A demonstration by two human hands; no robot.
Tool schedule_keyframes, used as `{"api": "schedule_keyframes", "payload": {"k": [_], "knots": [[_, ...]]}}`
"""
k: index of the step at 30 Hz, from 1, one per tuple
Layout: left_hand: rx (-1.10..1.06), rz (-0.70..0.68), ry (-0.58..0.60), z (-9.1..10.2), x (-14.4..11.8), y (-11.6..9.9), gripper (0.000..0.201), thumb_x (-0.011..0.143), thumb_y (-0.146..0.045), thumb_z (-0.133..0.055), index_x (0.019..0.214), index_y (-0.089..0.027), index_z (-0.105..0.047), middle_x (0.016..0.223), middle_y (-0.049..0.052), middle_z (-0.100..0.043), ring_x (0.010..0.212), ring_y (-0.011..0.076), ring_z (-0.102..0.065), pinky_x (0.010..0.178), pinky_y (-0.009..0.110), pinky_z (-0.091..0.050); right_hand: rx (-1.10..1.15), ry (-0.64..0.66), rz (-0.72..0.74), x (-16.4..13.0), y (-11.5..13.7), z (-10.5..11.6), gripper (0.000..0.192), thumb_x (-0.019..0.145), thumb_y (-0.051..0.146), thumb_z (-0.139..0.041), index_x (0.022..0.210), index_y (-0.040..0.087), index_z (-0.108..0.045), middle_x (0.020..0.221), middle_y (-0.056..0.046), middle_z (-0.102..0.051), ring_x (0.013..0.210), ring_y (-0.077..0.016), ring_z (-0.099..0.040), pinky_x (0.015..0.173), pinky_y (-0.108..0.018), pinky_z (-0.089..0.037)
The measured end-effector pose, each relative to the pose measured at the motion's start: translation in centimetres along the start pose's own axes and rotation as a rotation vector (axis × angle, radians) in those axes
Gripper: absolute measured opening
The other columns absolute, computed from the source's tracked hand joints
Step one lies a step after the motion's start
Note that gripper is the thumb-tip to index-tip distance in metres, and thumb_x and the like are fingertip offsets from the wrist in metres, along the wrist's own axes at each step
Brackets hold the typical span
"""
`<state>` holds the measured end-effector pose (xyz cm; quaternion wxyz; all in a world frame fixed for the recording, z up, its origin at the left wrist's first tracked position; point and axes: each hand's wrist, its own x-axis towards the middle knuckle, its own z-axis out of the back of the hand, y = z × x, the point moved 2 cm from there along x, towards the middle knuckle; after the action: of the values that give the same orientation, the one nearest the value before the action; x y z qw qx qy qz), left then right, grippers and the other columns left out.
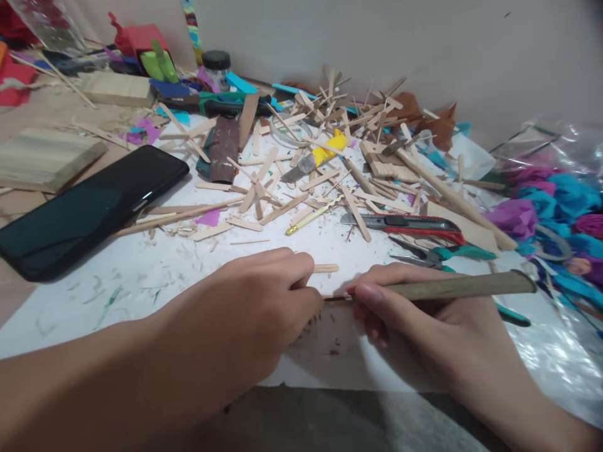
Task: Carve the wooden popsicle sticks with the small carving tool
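My right hand (424, 320) grips a slim tool with a round olive-brown handle (471, 285) that flares at its end. Its thin dark tip points left, toward my other hand. My left hand (264, 307) is closed, knuckles up, near the paper. From under its fingertips a thin brown wooden strip (338, 302) shows, meeting the tool's tip; the rest is hidden. Just behind the left fingers lies a pale craft stick (326, 268). Dark shavings (333, 342) are scattered on the white paper (188, 295) below the hands.
Beyond my hands lie a red-black utility knife (405, 223), green-handled pliers (438, 253), a gold pen (313, 216) and a heap of craft sticks (330, 107). A black phone (94, 201) and wooden blocks (47, 157) are left. Coloured crepe paper (565, 201) sits right.
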<state>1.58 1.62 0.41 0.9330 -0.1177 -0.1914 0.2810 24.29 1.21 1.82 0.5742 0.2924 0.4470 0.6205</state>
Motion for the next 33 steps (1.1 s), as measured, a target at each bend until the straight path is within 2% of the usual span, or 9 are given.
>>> {"api": "schedule_keyframes", "payload": {"k": [3, 7, 11, 16, 20, 26, 29, 33], "knots": [[0.029, 0.001, -0.015, 0.2, 0.1, -0.1, 0.023, 0.095, 0.002, -0.065, 0.089, -0.020, -0.070, 0.077, -0.003, -0.056, 0.066, 0.0158, -0.046, 0.062, 0.031, -0.032, 0.011, -0.011, 0.009, 0.0, -0.3, 0.0, 0.032, 0.096, 0.050, -0.082, 0.080, 0.022, -0.084, 0.058, -0.003, -0.073, 0.050, -0.0126, -0.062, 0.046, -0.019, -0.048], [0.048, -0.038, -0.053, 0.2, 0.3, -0.3, 0.023, 0.089, 0.005, -0.068, 0.084, -0.017, -0.072, 0.072, -0.002, -0.057, 0.064, 0.0155, -0.045, 0.059, 0.031, -0.031, 0.049, -0.014, 0.005, 0.1, -0.8, 0.2, 0.029, 0.094, 0.051, -0.085, 0.083, 0.025, -0.085, 0.063, -0.002, -0.075, 0.053, -0.0121, -0.064, 0.048, -0.018, -0.050], [0.016, -0.019, -0.064, 0.1, 0.2, -0.3, 0.025, 0.089, 0.006, -0.066, 0.080, -0.017, -0.071, 0.071, -0.001, -0.057, 0.064, 0.0157, -0.045, 0.058, 0.031, -0.030, -0.003, 0.014, 0.029, 0.2, -0.3, 0.2, 0.029, 0.096, 0.051, -0.082, 0.082, 0.025, -0.084, 0.063, -0.001, -0.074, 0.054, -0.0123, -0.064, 0.050, -0.019, -0.051], [-0.122, 0.101, -0.010, 0.1, 0.1, -0.1, 0.027, 0.089, 0.004, -0.062, 0.074, -0.018, -0.065, 0.073, -0.001, -0.052, 0.064, 0.0154, -0.045, 0.058, 0.031, -0.028, -0.084, 0.028, 0.063, 0.3, 0.2, 0.1, 0.027, 0.098, 0.045, -0.080, 0.078, 0.026, -0.082, 0.062, 0.001, -0.074, 0.056, -0.0123, -0.066, 0.053, -0.018, -0.052], [-0.186, 0.174, 0.035, 0.1, 0.1, 0.2, 0.026, 0.090, 0.002, -0.058, 0.077, -0.020, -0.063, 0.077, -0.001, -0.050, 0.065, 0.0147, -0.045, 0.059, 0.031, -0.027, -0.069, 0.017, 0.067, 0.2, 0.3, 0.0, 0.026, 0.098, 0.042, -0.079, 0.078, 0.025, -0.082, 0.065, 0.000, -0.076, 0.058, -0.0123, -0.069, 0.056, -0.018, -0.055], [-0.230, 0.201, 0.063, 0.1, 0.4, 0.3, 0.022, 0.085, 0.000, -0.060, 0.076, -0.020, -0.062, 0.077, -0.001, -0.051, 0.064, 0.0148, -0.047, 0.058, 0.030, -0.026, -0.045, -0.020, 0.051, 0.1, 0.7, -0.2, 0.029, 0.096, 0.042, -0.081, 0.075, 0.022, -0.081, 0.061, -0.002, -0.076, 0.055, -0.0131, -0.069, 0.055, -0.018, -0.055], [-0.226, 0.195, 0.063, 0.0, 0.4, 0.4, 0.022, 0.083, 0.000, -0.060, 0.075, -0.020, -0.060, 0.077, -0.001, -0.049, 0.063, 0.0146, -0.045, 0.058, 0.030, -0.026, 0.033, -0.015, 0.047, 0.1, 0.0, -0.3, 0.027, 0.096, 0.042, -0.083, 0.078, 0.021, -0.081, 0.063, -0.003, -0.076, 0.054, -0.0130, -0.068, 0.054, -0.019, -0.055], [-0.208, 0.196, 0.078, 0.1, 0.4, 0.4, 0.021, 0.084, 0.000, -0.060, 0.076, -0.018, -0.062, 0.079, 0.000, -0.051, 0.066, 0.0150, -0.046, 0.060, 0.029, -0.028, 0.285, -0.018, 0.012, 0.1, -0.9, -0.3, 0.023, 0.093, 0.042, -0.087, 0.082, 0.022, -0.082, 0.064, -0.002, -0.075, 0.052, -0.0142, -0.065, 0.049, -0.022, -0.053]]}}
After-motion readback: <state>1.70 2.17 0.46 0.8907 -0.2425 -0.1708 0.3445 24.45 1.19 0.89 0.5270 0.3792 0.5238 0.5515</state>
